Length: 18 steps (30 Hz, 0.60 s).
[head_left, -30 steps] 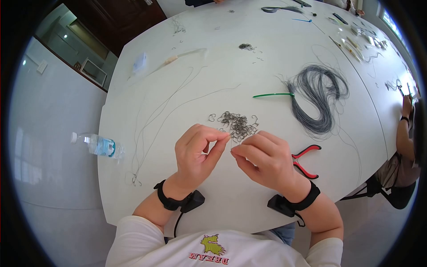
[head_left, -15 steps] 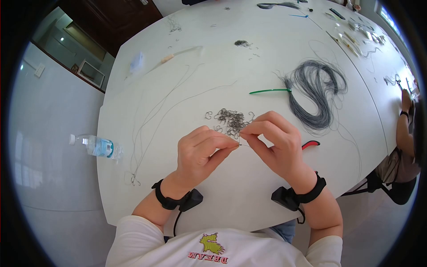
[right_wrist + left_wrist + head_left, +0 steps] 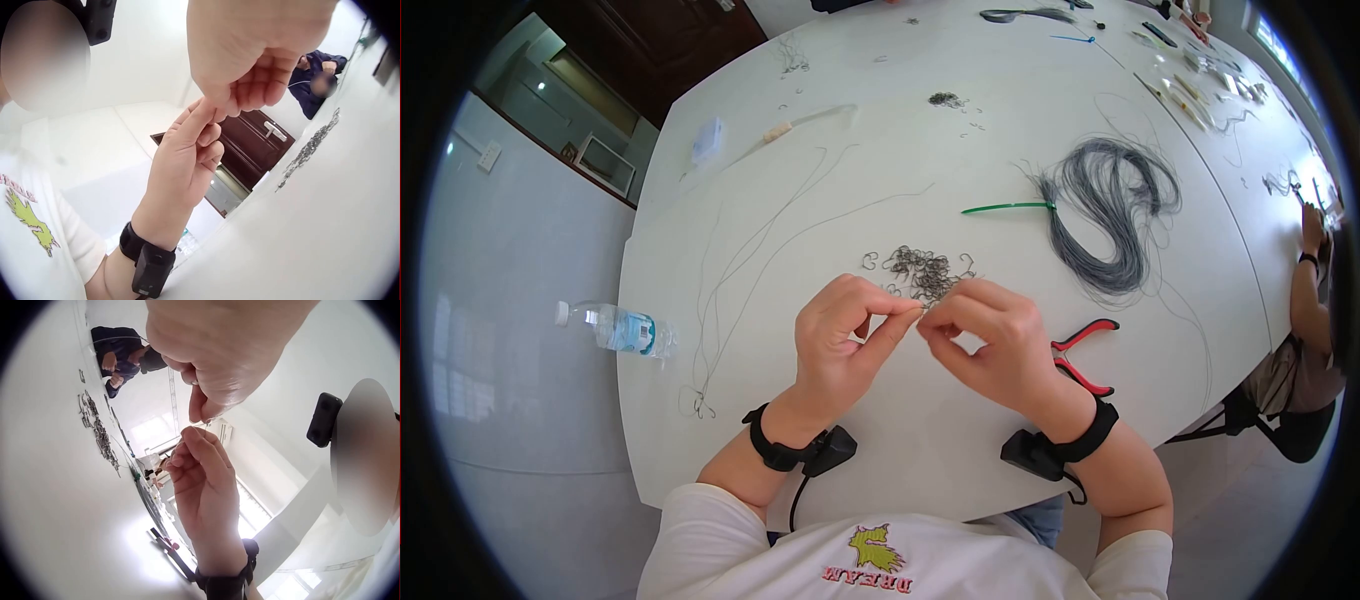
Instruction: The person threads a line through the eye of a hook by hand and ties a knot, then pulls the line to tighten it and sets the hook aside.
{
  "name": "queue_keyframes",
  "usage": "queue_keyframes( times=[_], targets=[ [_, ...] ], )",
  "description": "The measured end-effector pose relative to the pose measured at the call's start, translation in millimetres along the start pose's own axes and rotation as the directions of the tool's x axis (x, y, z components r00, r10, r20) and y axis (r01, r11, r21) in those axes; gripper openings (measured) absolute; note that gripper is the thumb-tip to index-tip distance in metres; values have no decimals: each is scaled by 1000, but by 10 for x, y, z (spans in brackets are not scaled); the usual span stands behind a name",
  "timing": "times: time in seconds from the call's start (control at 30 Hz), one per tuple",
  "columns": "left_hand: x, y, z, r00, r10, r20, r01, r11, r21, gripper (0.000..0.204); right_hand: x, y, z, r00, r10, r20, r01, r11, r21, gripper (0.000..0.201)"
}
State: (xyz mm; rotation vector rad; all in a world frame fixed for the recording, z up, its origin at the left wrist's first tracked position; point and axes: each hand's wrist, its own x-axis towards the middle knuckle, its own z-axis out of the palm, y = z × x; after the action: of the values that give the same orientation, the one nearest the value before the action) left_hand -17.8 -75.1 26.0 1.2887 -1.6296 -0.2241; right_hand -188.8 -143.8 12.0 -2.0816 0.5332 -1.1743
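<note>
Over the table, thumb and fingertips of the left hand [image 3: 845,335] pinch a tiny fish hook, mostly hidden by the fingers. The right hand [image 3: 995,340] pinches a thin fishing line close beside it. In the left wrist view a fine strand [image 3: 207,427] shows between the fingertips of the two hands. Just beyond the hands lies a pile of dark fish hooks [image 3: 920,268]. A grey hank of fishing line [image 3: 1080,250], bound by a green cable tie [image 3: 1005,208], is to the right. Red-handled pliers [image 3: 1090,330] lie beside the right hand.
A water bottle [image 3: 635,332] lies at the table's left edge. Long loose lines [image 3: 775,232] with hooks at their near ends stretch across the left side. Farther back are a smaller hook pile [image 3: 945,99] and a clear plastic box [image 3: 708,142]. Another person's arm [image 3: 1308,290] is at the right.
The right hand rose away from the left, then came back down to it, fingertips close together again. The pliers, partly covered half a second ago, show again.
</note>
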Motion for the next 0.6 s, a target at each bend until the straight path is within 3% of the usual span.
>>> queue_keyframes(
  times=[0.2, 0.27, 0.33, 0.47, 0.6],
  targets=[
    [12, -18, 16, 999, 16, -30, -15, 999, 37, 14, 4, -56, -63, 969, -237, 69, 246, 950, -193, 15],
    [27, -14, 9, 992, 122, 14, -123, 982, 143, 16, 17, -74, -94, 956, -278, 93, 292, 928, -231, 16],
    [42, 27, -1, 989, 135, 52, -142, 975, 170, 18, 36, -92, -113, 931, -360, 60, 361, 886, -290, 17],
    [30, 42, -5, 980, 165, 114, -183, 969, 169, 21, 100, -62, -164, 934, -357, -30, 339, 906, -254, 18],
    [38, 14, 11, 974, 197, 110, -209, 972, 110, 21, 96, -35, -193, 986, -156, -57, 150, 984, -95, 14]
  ],
)
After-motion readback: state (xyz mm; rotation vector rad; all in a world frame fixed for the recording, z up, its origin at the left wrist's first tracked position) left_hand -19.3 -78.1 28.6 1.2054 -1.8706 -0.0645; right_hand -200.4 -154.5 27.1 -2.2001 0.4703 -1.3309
